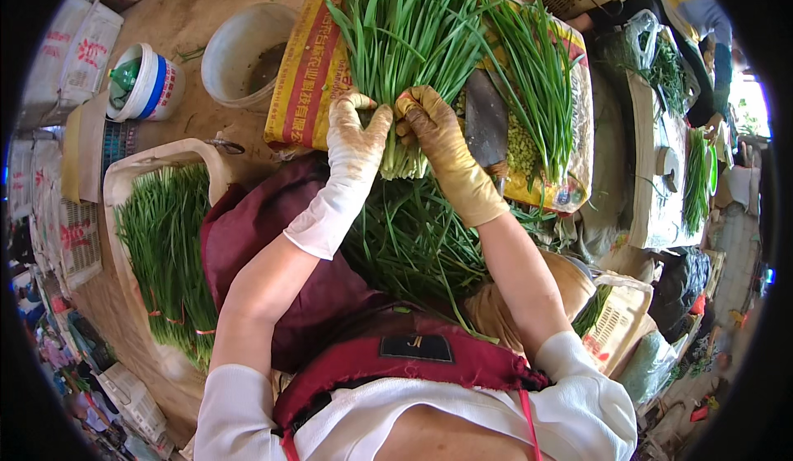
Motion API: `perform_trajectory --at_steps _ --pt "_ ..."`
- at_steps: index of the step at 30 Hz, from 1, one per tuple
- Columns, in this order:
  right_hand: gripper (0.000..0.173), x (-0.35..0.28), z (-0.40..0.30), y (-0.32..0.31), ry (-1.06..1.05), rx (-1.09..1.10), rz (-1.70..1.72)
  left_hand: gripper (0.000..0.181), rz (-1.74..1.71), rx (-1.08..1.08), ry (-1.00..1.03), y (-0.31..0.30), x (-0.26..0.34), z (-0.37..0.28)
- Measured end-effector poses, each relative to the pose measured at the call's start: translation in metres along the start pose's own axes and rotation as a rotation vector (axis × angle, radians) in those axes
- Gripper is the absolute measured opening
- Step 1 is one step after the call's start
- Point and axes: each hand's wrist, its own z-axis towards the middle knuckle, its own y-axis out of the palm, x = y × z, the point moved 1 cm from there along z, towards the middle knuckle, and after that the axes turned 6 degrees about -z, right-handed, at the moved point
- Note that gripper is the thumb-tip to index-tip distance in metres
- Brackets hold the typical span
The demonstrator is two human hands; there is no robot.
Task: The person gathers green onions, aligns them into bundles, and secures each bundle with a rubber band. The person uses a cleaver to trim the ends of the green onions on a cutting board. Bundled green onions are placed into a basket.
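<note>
A thick bunch of garlic chives (409, 39) lies over a yellow and red printed sack (303, 83), with its pale cut ends towards me. My left hand (360, 129), in a stained white glove, grips the left side of the bunch near its base. On the other side my right hand (437, 126), in a yellowed glove, has its fingers curled around the stems. Just right of it a dark, wide knife blade (486, 117) rests on the sack. Beyond the blade is a looser group of chives (542, 89), beside small chopped stem pieces (523, 151).
Loose green leaves (415, 244) cover my lap below the sack. A crate (204, 148) of tied chives (167, 244) stands left. Farther off are a white tub (217, 58) and a bucket (170, 92) holding a green bottle. Another person's sleeve (722, 33) shows upper right.
</note>
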Motion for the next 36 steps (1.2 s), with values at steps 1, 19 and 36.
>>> perform_trajectory --at_steps 1,19,36 --pt "0.017 -0.002 0.001 -0.007 -0.040 -0.086 0.053 0.034 0.023 0.007 0.019 0.003 0.008 -0.003" --pt "0.041 -0.014 -0.052 -0.046 -0.094 0.158 -0.046 0.032 0.090 -0.028 0.171 -0.001 -0.012 0.004" --pt "0.064 -0.015 -0.064 -0.041 -0.029 0.146 -0.015 0.014 -0.305 -0.058 -0.189 -0.022 0.006 0.009"
